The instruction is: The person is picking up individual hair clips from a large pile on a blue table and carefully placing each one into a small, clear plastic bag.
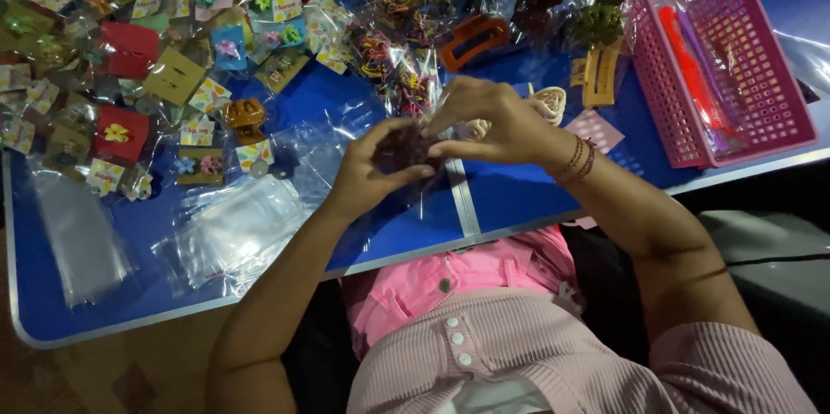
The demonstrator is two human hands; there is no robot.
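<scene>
Both my hands meet over the middle of the blue table (398, 232). My left hand (367, 176) cups a dark maroon hair claw clip (405, 148) that sits inside a small clear plastic bag (432, 174). My right hand (493, 120) pinches the top of that bag with its fingertips, a red thread bracelet on its wrist. The clip is partly hidden by my fingers.
A pile of empty clear bags (233, 228) lies left of my hands. Many small packed hair clips on cards (130, 51) cover the far left. Larger claw clips (471, 38) and a yellow one (596, 73) lie behind. A pink basket (735, 120) stands at the right.
</scene>
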